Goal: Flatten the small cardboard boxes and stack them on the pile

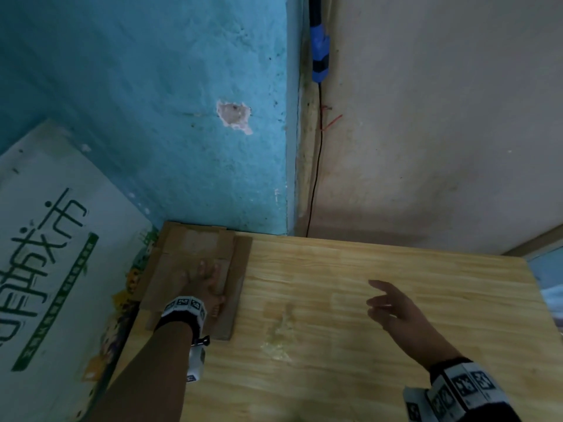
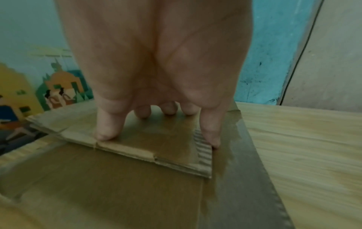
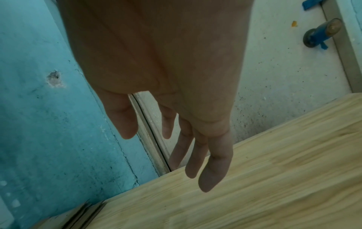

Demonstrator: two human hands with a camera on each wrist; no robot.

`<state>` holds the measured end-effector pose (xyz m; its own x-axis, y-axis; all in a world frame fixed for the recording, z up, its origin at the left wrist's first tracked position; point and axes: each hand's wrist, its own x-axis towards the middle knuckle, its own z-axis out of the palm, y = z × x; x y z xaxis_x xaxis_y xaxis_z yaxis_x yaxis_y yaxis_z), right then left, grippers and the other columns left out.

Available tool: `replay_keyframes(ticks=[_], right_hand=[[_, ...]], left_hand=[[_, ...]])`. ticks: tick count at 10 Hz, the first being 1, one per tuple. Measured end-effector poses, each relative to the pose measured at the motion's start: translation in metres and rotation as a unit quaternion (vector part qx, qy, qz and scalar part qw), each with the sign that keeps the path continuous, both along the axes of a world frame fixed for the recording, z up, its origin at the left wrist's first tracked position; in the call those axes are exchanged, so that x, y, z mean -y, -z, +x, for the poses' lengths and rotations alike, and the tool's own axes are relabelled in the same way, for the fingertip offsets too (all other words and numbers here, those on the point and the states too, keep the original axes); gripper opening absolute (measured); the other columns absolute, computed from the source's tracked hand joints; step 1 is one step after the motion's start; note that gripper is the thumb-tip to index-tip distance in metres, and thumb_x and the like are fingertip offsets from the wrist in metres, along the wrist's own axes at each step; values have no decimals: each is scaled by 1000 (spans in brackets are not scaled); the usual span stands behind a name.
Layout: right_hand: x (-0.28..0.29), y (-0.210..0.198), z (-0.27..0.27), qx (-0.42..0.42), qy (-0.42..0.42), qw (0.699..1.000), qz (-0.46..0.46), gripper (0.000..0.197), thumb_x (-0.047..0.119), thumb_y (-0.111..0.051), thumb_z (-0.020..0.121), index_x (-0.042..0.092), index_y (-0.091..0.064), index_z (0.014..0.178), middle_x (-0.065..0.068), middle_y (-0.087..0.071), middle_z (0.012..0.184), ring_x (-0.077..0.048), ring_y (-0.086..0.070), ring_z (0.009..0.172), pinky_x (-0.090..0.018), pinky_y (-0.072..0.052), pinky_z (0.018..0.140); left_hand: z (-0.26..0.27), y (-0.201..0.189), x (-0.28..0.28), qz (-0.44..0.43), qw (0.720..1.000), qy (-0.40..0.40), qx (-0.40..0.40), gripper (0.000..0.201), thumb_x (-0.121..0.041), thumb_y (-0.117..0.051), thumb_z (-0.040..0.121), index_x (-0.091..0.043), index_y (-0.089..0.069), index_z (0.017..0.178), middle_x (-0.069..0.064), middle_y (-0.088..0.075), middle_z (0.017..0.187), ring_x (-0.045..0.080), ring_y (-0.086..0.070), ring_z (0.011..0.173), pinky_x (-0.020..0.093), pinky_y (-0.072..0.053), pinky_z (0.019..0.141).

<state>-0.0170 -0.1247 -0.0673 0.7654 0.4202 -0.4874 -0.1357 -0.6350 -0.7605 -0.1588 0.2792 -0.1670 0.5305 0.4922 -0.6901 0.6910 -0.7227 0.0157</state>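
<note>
A pile of flattened brown cardboard (image 1: 195,248) lies at the wooden table's far left corner, against the blue wall. My left hand (image 1: 204,281) rests on top of it, fingers spread. In the left wrist view the fingertips (image 2: 105,134) press down on the uppermost flat piece (image 2: 166,148), which lies on a larger sheet (image 2: 98,186). My right hand (image 1: 387,303) hovers over the bare table to the right, fingers straight and loose, holding nothing; the right wrist view shows this hand (image 3: 176,139) empty above the tabletop, with the pile's edge (image 3: 78,216) at lower left.
The light wooden table (image 1: 380,345) carries a patch of clear tape residue (image 1: 280,330) near its middle. A printed white board (image 1: 45,254) leans at the left of the table. A black cable (image 1: 316,166) and a blue fitting (image 1: 320,56) run down the wall corner.
</note>
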Motion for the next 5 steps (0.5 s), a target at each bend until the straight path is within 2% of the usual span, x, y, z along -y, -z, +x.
replay_keyframes(ticks=[1, 2, 3, 4, 5], right_hand=[[9, -2, -7, -5, 0, 1000, 8, 44, 19, -64, 100, 41, -52, 137, 3, -65, 118, -13, -62, 112, -39, -50, 94], [13, -3, -7, 2, -12, 1000, 9, 43, 24, -63, 100, 46, -52, 136, 2, -66, 117, -13, -63, 112, -39, -51, 96], [10, -12, -1, 27, -7, 999, 34, 41, 21, -62, 101, 41, -54, 137, 0, -67, 116, -13, -64, 112, -37, -48, 97], [9, -26, 3, 36, 17, 997, 67, 40, 14, -62, 101, 36, -56, 133, -5, -68, 113, -16, -64, 111, -34, -46, 99], [9, -36, 10, 53, 43, 992, 102, 40, 13, -62, 100, 33, -56, 135, -7, -69, 112, -17, -65, 110, -28, -44, 94]], left_hand=[[9, -11, -4, -23, 999, 1, -35, 89, -56, -50, 95, -32, 9, 157, 6, 26, 162, 42, 14, 150, 49, 0, 122], [19, -29, -8, -49, 998, -46, -20, 76, -53, -45, 99, -17, -15, 159, 12, -3, 166, 35, -14, 151, 42, -20, 122], [28, -52, 6, -9, 997, -40, 72, 46, -25, -44, 104, -2, -46, 144, 19, -44, 150, 34, -44, 137, 36, -37, 111], [26, -63, 16, 65, 986, 4, 155, 42, -23, -37, 106, -12, -47, 145, 9, -42, 153, 29, -42, 139, 31, -30, 114], [31, -87, 24, 143, 972, 23, 187, 30, -24, -47, 97, -19, -61, 124, 12, -62, 131, 35, -59, 116, 38, -49, 95]])
